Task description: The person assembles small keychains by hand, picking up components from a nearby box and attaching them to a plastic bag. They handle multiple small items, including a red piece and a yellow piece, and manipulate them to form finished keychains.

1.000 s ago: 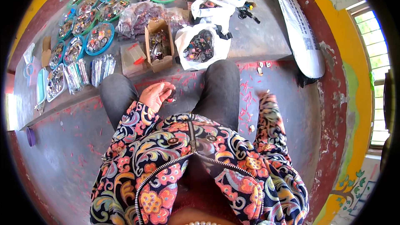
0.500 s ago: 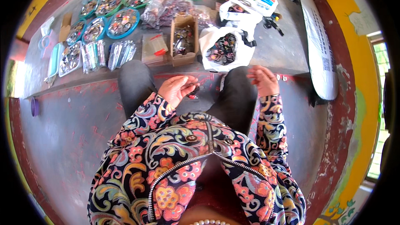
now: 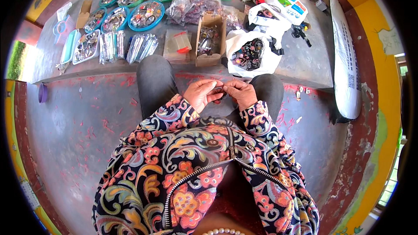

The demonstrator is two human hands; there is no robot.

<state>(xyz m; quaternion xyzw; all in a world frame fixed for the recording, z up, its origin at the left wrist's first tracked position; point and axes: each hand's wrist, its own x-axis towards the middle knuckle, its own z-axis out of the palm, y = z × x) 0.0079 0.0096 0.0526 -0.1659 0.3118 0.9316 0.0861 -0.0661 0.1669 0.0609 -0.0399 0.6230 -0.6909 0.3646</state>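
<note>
My left hand and my right hand meet over my lap, between my knees. Both are closed, fingertips pinched together around a small dark looped item with reddish bits. Fingers cover much of it, and its exact kind is too small to make out. Just beyond my right knee sits an open white plastic bag full of dark looped pieces with coloured bits. Left of the bag stands an open cardboard box holding small packed pieces.
On the raised grey ledge are round trays of small trinkets, bundles of slim clear packets, clear bags and a second white bag. A long white wrapped package leans at right. Red scraps litter the floor.
My right hand has come in from the right to meet my left hand at the small dark looped item. The head view has shifted, so the surroundings sit further right.
</note>
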